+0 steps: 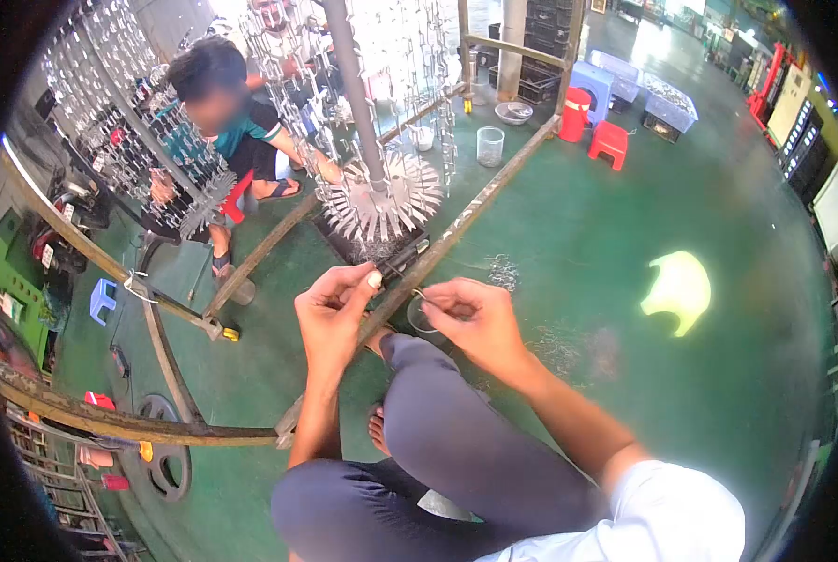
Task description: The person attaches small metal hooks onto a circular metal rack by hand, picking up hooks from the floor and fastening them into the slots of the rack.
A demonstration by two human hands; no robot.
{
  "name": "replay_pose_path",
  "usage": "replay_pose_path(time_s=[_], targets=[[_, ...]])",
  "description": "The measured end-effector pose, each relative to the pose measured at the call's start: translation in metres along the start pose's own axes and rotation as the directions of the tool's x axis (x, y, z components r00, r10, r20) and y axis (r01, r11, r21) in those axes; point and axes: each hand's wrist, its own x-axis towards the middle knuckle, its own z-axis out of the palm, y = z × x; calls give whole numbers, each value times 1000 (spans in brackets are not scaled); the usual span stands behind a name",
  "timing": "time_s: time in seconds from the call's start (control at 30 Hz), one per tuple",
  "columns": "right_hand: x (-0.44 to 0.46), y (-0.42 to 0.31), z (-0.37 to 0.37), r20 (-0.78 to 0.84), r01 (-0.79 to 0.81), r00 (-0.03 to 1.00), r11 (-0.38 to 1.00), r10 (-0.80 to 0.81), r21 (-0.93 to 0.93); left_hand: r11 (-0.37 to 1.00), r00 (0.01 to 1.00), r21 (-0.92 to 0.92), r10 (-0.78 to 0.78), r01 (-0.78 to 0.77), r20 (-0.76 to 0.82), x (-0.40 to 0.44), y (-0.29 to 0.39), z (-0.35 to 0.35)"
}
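Above the seated person's knees (456,393): the right hand (484,323), its fingers nearly met, pinches a thin piece (419,292); opposite, the left hand (333,304) has fingers drawn to the thumb, though whether they grip anything cannot be told. The step in hand appears to be fine two-handed work on small parts; the next move probably calls for steady alignment of both fingertips. Just beyond, a clear cup (422,318) shows behind the right fingers, near loose metal bits (504,272) on the green floor (615,253). A frame bar (484,201) crosses before the ring of metal plates (411,201), partly obstructing reach. Farther: a co-worker (248,150), a clear tub (490,147), a red stool (609,142).
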Motion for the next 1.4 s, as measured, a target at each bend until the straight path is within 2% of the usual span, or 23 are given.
replay_pose_path(time_s=[0.1, 0.17, 0.27, 0.33, 0.43, 0.47, 0.57, 0.67, 0.87, 0.97, 1.07, 1.1, 1.17, 1.27, 1.4], targets=[[6, -15, 11, -27, 109, 994, 994, -108, 17, 996, 998, -69, 58, -57, 22, -1, -1, 1], [10, -22, 19, -44, 142, 989, 989, -144, -37, 997, 999, -71, 37, -34, 35, -1, 2, -1], [16, -15, 27, -107, 246, 964, 969, -243, 10, 999, 1000, -44, -3, 3, 19, -2, -2, -5], [20, -10, 31, -133, 306, 944, 952, -301, 22, 991, 999, -132, 18, -13, 34, -2, -5, -6], [23, -10, 28, -86, 274, 957, 961, -276, -36, 986, 998, -163, 46, -38, 51, -2, -6, -5], [22, -13, 28, -37, 213, 976, 976, -214, -41, 986, 997, -162, 58, -48, 55, -2, -6, -5], [19, -17, 30, 1, 200, 980, 978, -201, -58, 987, 996, -152, 69, -60, 54, -2, -8, -5], [19, -10, 31, 5, 182, 983, 983, -182, -35, 985, 996, -165, 65, -54, 62, -1, -9, -4], [21, 8, 33, 61, 17, 998, 991, -26, 129, 991, 996, -125, 65, -57, 65, -3, -8, -3], [26, 10, 31, 51, 59, 997, 994, -64, 92, 985, 997, -161, 70, -63, 36, -4, -9, 2], [31, 11, 27, 19, 79, 997, 996, -79, 41, 982, 995, -186, 27, -9, 95, -8, -12, 5], [33, 11, 26, -6, 94, 996, 995, -94, 19, 992, 983, -98, 92, -77, 161, -7, -15, 7], [37, 11, 24, -48, 119, 992, 993, -120, -28, 995, 978, 85, 34, -53, 208, -8, -16, 9], [41, 10, 19, -27, 69, 997, 998, -68, 10, 978, 977, 162, 103, -134, 189, -5, -26, 11], [48, 13, 16, 14, 95, 995, 995, -94, -32, 931, 953, 224, 257, -288, 159, -6, -20, 16]])
